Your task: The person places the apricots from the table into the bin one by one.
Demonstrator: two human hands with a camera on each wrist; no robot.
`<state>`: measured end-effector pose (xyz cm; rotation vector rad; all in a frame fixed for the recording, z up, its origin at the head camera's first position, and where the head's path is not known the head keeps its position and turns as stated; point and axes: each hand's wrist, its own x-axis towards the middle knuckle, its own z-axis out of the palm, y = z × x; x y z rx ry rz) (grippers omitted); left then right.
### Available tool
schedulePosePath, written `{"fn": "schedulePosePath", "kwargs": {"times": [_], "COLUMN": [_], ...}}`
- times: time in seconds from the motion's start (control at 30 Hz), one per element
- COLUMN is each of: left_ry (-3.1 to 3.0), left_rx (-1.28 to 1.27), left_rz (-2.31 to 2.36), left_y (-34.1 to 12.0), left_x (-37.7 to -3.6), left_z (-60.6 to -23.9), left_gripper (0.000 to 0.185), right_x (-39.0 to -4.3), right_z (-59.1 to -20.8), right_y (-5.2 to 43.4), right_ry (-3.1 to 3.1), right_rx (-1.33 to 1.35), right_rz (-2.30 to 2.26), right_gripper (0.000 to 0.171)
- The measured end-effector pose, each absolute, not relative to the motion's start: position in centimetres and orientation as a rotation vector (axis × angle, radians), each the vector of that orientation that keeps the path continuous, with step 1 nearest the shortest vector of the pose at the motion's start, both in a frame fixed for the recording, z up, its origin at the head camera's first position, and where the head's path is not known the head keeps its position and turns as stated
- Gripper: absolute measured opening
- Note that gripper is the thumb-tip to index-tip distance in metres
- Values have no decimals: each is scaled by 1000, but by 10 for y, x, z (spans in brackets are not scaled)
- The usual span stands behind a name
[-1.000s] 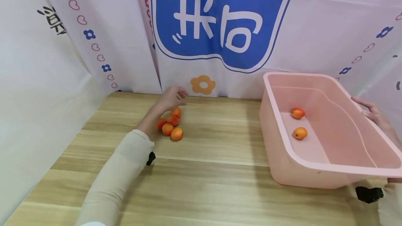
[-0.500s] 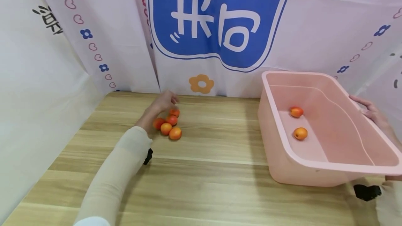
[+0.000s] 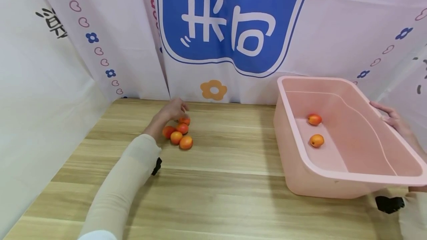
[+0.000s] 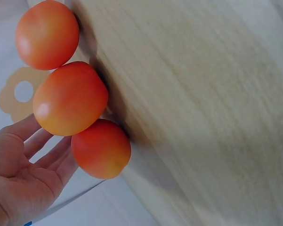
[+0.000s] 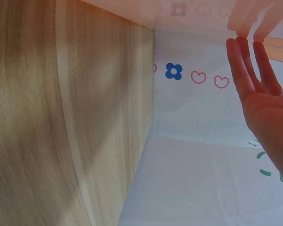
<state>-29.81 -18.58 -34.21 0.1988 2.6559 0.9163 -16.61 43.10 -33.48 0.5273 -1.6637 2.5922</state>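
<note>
Several small smooth orange-red fruits lie bunched on the wooden table. My left hand [image 3: 173,109] reaches over the farthest fruit [image 3: 184,121], its fingers bent down right at it. In the left wrist view, the thumb and fingers of the left hand [image 4: 30,172] run behind a middle fruit [image 4: 70,99] and a lower fruit [image 4: 101,149]. Their tips are hidden, so I cannot tell whether they pinch one. At the right stands a pink plastic tub [image 3: 283,140] with two fruits inside. My right hand [image 3: 393,117] is at its right rim; the right wrist view shows that hand [image 5: 266,103] with straight fingers at the outer wall.
The wooden table [image 3: 213,203] runs from the fruits across to the tub. A printed white cloth [image 3: 133,40] hangs right behind its far edge and along the sides. Dark wrist devices show on both sleeves.
My left hand has come down and slightly left, from above the far fruit to right at it. The right hand stays at the tub, and the fruits lie much as before.
</note>
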Motion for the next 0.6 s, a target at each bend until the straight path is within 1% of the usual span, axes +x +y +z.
{"fn": "schedulePosePath", "kwargs": {"times": [0.13, 0.23, 0.33, 0.47, 0.6], "left_ry": [2681, 2712, 2722, 2726, 2756], "left_rx": [227, 274, 302, 305, 328], "left_rz": [921, 913, 899, 911, 942], "left_y": [-186, -187, -189, -188, -185], "left_x": [-300, -302, -303, -303, -303], "left_z": [-345, -348, -349, -349, -345], "left_gripper": [40, 38, 36, 38, 38], "right_x": [-172, -176, -178, -176, -174], "right_z": [-336, -336, -333, -330, -329], "right_y": [435, 438, 438, 437, 437], "right_ry": [-1622, -1637, -1667, -1713, -1726], "right_rx": [652, 671, 602, 531, 504], "right_rz": [2611, 2606, 2607, 2575, 2570], "right_gripper": [59, 57, 55, 56, 57]}}
